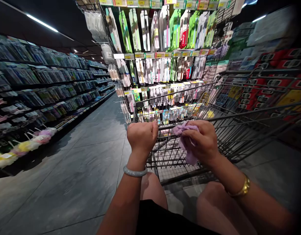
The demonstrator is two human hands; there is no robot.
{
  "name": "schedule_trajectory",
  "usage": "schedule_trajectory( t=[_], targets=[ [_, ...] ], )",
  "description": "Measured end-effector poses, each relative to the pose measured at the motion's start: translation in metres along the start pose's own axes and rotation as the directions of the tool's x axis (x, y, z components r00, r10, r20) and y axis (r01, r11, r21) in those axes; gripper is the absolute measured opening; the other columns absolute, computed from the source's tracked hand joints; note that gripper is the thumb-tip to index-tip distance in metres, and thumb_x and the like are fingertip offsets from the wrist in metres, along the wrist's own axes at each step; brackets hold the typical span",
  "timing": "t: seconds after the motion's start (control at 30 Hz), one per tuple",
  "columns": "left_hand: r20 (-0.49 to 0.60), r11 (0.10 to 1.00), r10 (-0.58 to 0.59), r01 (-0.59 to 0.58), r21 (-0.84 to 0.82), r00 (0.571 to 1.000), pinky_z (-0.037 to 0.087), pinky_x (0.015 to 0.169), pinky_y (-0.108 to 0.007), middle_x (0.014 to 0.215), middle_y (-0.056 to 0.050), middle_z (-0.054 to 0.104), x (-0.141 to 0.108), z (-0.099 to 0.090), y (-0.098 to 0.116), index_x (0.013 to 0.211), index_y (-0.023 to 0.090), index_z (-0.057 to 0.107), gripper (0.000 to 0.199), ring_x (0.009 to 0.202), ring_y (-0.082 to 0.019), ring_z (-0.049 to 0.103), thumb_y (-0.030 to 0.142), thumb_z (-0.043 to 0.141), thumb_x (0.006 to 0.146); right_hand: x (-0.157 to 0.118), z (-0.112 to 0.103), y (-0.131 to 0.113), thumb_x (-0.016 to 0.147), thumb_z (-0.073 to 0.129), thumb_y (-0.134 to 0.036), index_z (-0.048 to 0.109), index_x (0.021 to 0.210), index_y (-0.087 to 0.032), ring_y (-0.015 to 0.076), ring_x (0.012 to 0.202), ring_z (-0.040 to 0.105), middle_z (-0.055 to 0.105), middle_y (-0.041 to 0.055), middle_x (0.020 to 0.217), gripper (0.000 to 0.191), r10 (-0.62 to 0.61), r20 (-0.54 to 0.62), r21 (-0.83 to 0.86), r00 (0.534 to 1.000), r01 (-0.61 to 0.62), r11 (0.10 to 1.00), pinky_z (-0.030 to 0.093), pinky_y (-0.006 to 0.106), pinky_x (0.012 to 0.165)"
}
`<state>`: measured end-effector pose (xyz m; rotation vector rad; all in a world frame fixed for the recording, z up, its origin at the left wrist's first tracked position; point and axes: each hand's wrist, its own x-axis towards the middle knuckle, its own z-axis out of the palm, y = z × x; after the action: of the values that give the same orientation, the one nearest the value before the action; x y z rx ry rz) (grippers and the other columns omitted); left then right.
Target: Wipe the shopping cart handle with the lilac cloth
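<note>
Wrapped round the top rail at the near side of a black wire shopping cart (165,160), my left hand (142,135) is closed in a fist, with a pale bangle on its wrist. My right hand (204,140) pinches a crumpled lilac cloth (191,156) between thumb and fingers, and part of the cloth hangs below them. The cloth is in front of the cart's wire side. A gold bracelet is on my right wrist.
A rack of packaged toothbrushes (175,31) stands behind the cart. Long stocked shelves (42,76) line the left, with puffy bath sponges (25,145) low down. Grey floor (91,156) lies between. Red goods (275,78) fill the right. My bare knees are below my hands.
</note>
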<state>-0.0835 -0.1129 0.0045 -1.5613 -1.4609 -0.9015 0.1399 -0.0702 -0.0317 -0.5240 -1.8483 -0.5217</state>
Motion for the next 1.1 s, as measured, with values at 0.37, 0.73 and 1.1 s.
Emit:
schedule_trajectory(
  t=[0.37,0.73,1.1],
  targets=[
    [0.018,1.0,0.005,-0.005,0.003,1.0,0.02,0.061,-0.036,0.052,0.0,0.062,0.001,-0.001,0.0,0.053,0.021,0.059,0.051,0.054,-0.016,0.055,0.034,0.044,0.1,-0.026,-0.003,0.006,0.076,0.074,-0.016,0.068,0.091,-0.025,0.0202,0.101,0.061,0.067,0.004,0.107,0.019,-0.043,0.044,-0.045,0.998,0.045,0.998,0.048,0.039,0.088],
    [0.016,1.0,0.007,-0.007,-0.002,1.0,0.021,0.062,-0.036,0.051,0.0,0.061,0.0,-0.002,-0.001,0.051,0.021,0.058,0.051,0.053,-0.016,0.055,0.033,0.045,0.1,-0.049,-0.006,0.008,0.075,0.072,-0.013,0.068,0.087,-0.024,0.0191,0.098,0.062,0.068,0.0037,0.104,0.017,-0.036,0.074,-0.066,0.997,0.041,0.997,0.049,0.037,0.084],
    [0.019,1.0,0.003,-0.003,-0.005,1.0,0.021,0.061,-0.036,0.053,0.0,0.063,0.001,-0.003,0.001,0.053,0.021,0.059,0.05,0.053,-0.017,0.056,0.034,0.045,0.099,-0.037,-0.026,0.036,0.077,0.072,-0.021,0.068,0.092,-0.025,0.0232,0.103,0.061,0.066,0.0064,0.108,0.016,0.052,-0.021,-0.137,0.998,-0.054,0.989,0.05,0.043,0.087]
  ],
)
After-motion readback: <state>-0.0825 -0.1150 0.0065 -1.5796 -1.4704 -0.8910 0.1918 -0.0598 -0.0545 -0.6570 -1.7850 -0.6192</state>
